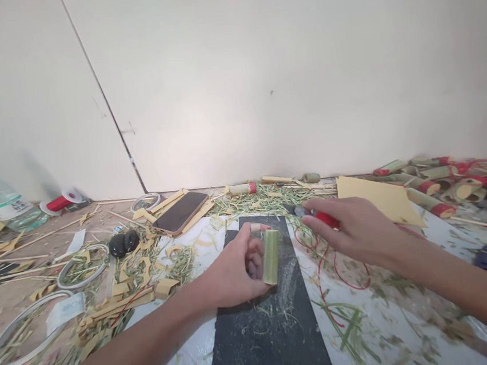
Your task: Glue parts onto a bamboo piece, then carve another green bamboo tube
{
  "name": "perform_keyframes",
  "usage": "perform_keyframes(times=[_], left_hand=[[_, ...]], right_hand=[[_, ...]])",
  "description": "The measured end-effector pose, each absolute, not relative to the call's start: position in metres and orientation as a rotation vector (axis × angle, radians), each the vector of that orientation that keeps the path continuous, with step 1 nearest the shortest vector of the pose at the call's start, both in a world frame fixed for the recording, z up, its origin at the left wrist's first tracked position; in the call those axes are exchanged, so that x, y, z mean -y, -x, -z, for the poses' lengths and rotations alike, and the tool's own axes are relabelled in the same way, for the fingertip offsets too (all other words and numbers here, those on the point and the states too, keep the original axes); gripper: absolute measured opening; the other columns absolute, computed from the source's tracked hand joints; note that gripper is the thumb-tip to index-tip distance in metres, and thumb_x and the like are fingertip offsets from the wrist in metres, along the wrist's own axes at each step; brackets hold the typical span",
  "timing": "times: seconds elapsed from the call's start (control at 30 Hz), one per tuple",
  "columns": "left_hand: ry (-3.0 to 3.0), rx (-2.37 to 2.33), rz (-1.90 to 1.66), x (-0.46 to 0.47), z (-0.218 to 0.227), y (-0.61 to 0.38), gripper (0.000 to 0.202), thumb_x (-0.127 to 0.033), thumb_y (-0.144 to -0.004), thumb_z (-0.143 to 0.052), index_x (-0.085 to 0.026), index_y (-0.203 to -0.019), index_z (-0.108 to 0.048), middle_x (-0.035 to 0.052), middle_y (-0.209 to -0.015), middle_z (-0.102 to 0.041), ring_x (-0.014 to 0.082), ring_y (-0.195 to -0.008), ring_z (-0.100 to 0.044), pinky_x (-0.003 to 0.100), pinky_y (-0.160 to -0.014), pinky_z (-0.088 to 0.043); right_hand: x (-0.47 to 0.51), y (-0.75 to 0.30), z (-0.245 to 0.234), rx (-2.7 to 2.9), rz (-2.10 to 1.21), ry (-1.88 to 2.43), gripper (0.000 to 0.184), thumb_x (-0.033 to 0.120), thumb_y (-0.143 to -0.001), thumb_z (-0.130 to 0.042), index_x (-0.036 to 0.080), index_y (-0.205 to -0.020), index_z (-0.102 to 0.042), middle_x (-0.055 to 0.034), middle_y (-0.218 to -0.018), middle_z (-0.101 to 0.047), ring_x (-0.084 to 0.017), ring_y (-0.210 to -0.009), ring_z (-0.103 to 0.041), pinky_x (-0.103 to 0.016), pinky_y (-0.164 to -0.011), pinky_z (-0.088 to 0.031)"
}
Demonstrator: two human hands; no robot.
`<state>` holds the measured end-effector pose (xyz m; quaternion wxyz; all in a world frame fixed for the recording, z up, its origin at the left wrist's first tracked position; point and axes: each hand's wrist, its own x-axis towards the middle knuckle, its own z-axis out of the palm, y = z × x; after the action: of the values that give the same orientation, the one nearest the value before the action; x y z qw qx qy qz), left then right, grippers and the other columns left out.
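Observation:
My left hand (238, 266) grips a short green bamboo tube (271, 257) between thumb and fingertips. The tube is nearly upright, above a dark sheet of what looks like sandpaper (271, 340) dusted with fine powder. Off to the right, my right hand (348, 224) is closed around a red-handled tool (327, 219). Its dark pointed end sticks out to the left, apart from the bamboo; the exact kind is unclear. Red cord (321, 272) lies in loops below that hand. Green shavings (353, 332) are scattered over the white surface.
Finished-looking bamboo pieces with red ends (442, 209) pile up at the right, beside a yellow card (369, 193). A phone (181, 211), tape rings (83, 267), a red thread spool (60, 202) and a plastic bottle (2, 200) stand left. A pale wall (233, 80) closes the back.

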<state>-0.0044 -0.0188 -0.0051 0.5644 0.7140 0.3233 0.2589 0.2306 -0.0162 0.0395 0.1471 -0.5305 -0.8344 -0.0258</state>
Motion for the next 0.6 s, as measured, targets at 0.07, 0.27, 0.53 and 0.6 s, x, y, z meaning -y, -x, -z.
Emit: perform_keyframes(times=[0.07,0.27,0.53,0.6], left_hand=[[-1.671,-0.762,-0.622,0.019,0.004,0.004,0.062,-0.012,-0.072,-0.066,-0.025,-0.122,-0.032,-0.0035,-0.08,-0.049,0.0077,-0.063,-0.046,0.019,-0.055,-0.037],[-1.684,-0.77,-0.645,0.017,0.006,0.004,0.063,-0.013,-0.073,-0.065,-0.027,-0.123,-0.031,-0.0025,-0.084,-0.052,0.0087,-0.065,-0.047,0.02,-0.055,-0.038],[-1.731,-0.808,-0.644,0.015,0.006,0.006,0.064,-0.009,-0.071,-0.065,-0.024,-0.123,-0.03,-0.0022,-0.083,-0.051,0.009,-0.066,-0.046,0.02,-0.055,-0.039],[-1.759,-0.817,-0.639,0.016,0.006,0.005,0.063,-0.011,-0.072,-0.065,-0.024,-0.123,-0.031,-0.0025,-0.082,-0.051,0.0086,-0.064,-0.046,0.02,-0.054,-0.038]], right_hand=[[0.021,-0.226,-0.039,2.501,0.013,1.422,0.029,0.042,-0.094,-0.037,0.023,-0.091,-0.058,-0.0025,-0.066,-0.064,-0.018,-0.059,-0.056,-0.028,-0.056,-0.03],[0.048,-0.201,-0.033,2.799,-0.102,1.261,0.025,0.036,-0.093,-0.04,0.021,-0.077,-0.052,-0.0005,-0.065,-0.061,-0.015,-0.055,-0.052,-0.027,-0.051,-0.022],[0.048,-0.203,-0.027,2.809,-0.056,1.28,0.025,0.036,-0.093,-0.039,0.022,-0.076,-0.051,0.0007,-0.066,-0.06,-0.015,-0.055,-0.052,-0.028,-0.051,-0.02],[0.044,-0.205,-0.027,2.79,-0.007,1.283,0.026,0.037,-0.093,-0.04,0.022,-0.077,-0.053,0.0,-0.066,-0.061,-0.015,-0.056,-0.054,-0.028,-0.051,-0.021]])
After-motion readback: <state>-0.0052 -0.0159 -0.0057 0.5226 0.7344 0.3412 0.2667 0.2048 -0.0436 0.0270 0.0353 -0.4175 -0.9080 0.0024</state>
